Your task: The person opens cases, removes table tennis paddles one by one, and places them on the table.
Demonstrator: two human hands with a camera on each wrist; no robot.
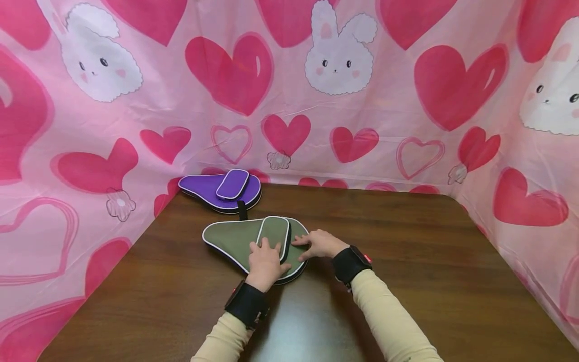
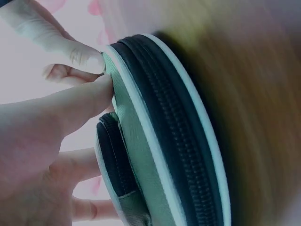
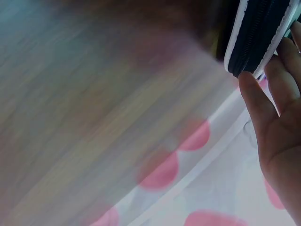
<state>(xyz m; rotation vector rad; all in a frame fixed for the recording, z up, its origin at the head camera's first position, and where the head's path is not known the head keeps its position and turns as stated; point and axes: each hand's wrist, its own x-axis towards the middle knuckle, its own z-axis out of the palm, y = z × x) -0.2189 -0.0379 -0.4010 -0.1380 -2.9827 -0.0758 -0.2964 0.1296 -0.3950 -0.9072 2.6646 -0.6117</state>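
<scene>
A green table tennis bat case (image 1: pixel 230 236) with white piping lies flat on the table, its narrow end to the left. On its wide part sits a raised small pocket (image 1: pixel 274 230). My left hand (image 1: pixel 264 264) rests on the pocket and the case beside it, fingers spread. From the right, my right hand (image 1: pixel 323 245) touches the wide end with loosely extended fingers. The left wrist view shows the case's dark zip (image 2: pixel 174 122) along its side, with fingertips of both hands close together on the top. In the right wrist view the case (image 3: pixel 256 37) is partly cut off.
Behind the green case, at the table's far left, lies a purple bat case (image 1: pixel 203 186) with a similar pocket. A black strap (image 1: pixel 243 210) lies between the two cases. Pink heart-and-rabbit cloth (image 1: pixel 289 100) hangs around the brown wooden table (image 1: pixel 407 251).
</scene>
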